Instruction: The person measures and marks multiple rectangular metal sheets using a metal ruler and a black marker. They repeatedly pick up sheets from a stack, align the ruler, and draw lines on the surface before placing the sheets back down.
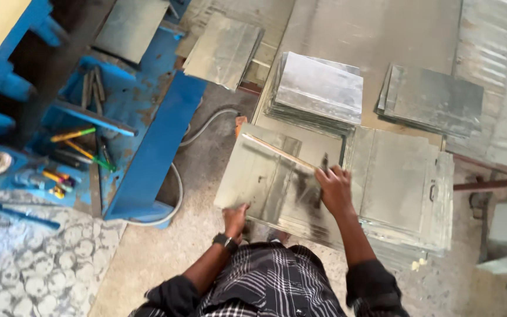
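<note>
The floor [165, 252] is the biggest thing, grey and dusty; at 12 o'clock big flat metal plates [377, 35] lie on it, dull and streaked. At 9 o'clock stands one blue machine [142, 135], chipped and rusty in spots; pens and small tools [74, 149] lie on its ledges, too many and too small to count. One grey hose [177, 188] curls on the floor just beside the machine's foot.

I count four stacks of metal sheets; one low wide stack [406, 188] at 3 o'clock, one tall neat stack [318, 88] at 12 o'clock, one thin stack [435, 100] at 1 o'clock, and one small pile [224, 50] at 11 o'clock, near the machine.

In the middle is one sheet [271, 176], held up and tilted, just above the low stack's left side; it is square, thin, silver and shiny like a mirror, with dark smudges and a bright edge along its top.

There are two hands; the left hand [235, 218] grips the sheet's near edge at 6 o'clock, fingers closed on it, with one dark watch [224, 240] on the wrist; the right hand [335, 189] lies on the sheet's right side at 4 o'clock, fingers curled over the edge, holding it too. Both arms have dark sleeves pushed up, and a checked shirt [271, 282] shows at the bottom.
</note>
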